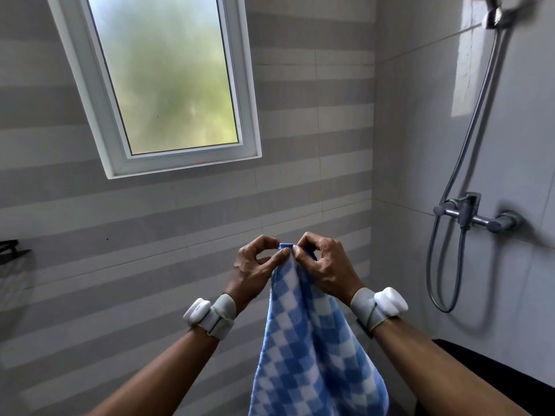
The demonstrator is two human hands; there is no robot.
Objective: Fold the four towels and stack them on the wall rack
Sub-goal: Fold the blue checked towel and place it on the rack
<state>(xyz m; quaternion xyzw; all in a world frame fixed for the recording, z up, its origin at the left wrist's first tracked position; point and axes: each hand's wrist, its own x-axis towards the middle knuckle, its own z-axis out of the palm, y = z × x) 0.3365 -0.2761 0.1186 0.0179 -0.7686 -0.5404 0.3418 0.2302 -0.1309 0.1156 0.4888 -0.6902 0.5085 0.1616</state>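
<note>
1. Tiles (75, 205) in grey and white bands covered the back wall. At the far left edge a dark fitting (12, 250) stuck out, cut off by the frame, with too little showing to tell what it was.
2. Above and left of centre sat a white-framed window (168, 79) with frosted glass, and only a green blur showed through it.
3. The left hand (255, 265) was raised in front of the wall with its fingers curled, thumb and forefinger pinching the top edge of the towel (312, 340). A pale strap with a white device (207, 316) circled that wrist.
4. The towel, checked blue and white, hung in loose folds from the pinched top down between the two forearms. It was held in the air, and its lower end ran out of view at the bottom.
5. The right hand (324, 265) pinched the same top edge just beside the left, thumb and forefinger closed on the cloth and the other fingers curled. Its wrist wore a matching strap and device (381, 304).
6. On the glossy right wall a metal shower tap (474, 214) was mounted. A hose (480, 100) looped below it and rose to a blurred shower head (495, 13) at the top.
7. A dark surface (495, 376) filled the lower right corner behind the right forearm.
</note>
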